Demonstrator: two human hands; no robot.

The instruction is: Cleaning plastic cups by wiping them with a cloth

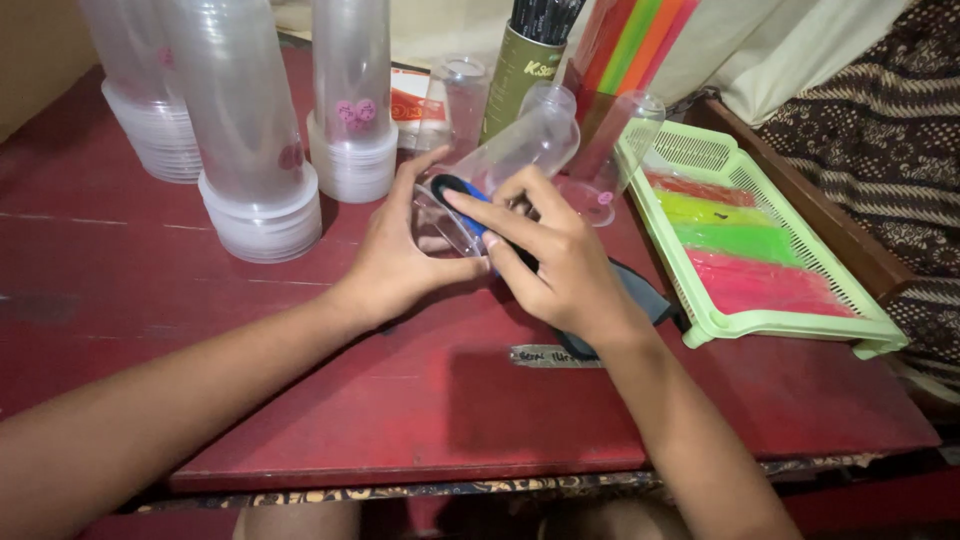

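Red wooden table (300,400), paint scuffed, light-coloured cloth hanging behind it.

Left hand (395,262) grips the open mouth end of a clear plastic cup (505,160): thumb over the top of the rim, other fingers curled under and mostly hidden. Cup lies on its side, just above the table at centre. Long axis runs from the mouth at lower left, towards the person, to the closed base at upper right, away from the person. Base points at the green can (520,65) of dark straws.

Right hand (565,265) is clamped on a dark tool with a blue strip (470,205). Index finger lies stretched along its top, remaining fingers wrapped round the body. Tool tip sits at the cup mouth, touching the rim area; can't tell whether it is inside or on the wall. Tool's long axis runs lower right to upper left, crossing the cup's axis.

Three stacks of clear cups (250,150) stand upside down at upper left, well apart from the hands. Two loose cups lie just beyond the held one. Pale green basket (780,320) at right holds flat packets in red, yellow, green and pink. Bundle of coloured straws (640,40) leans behind it.
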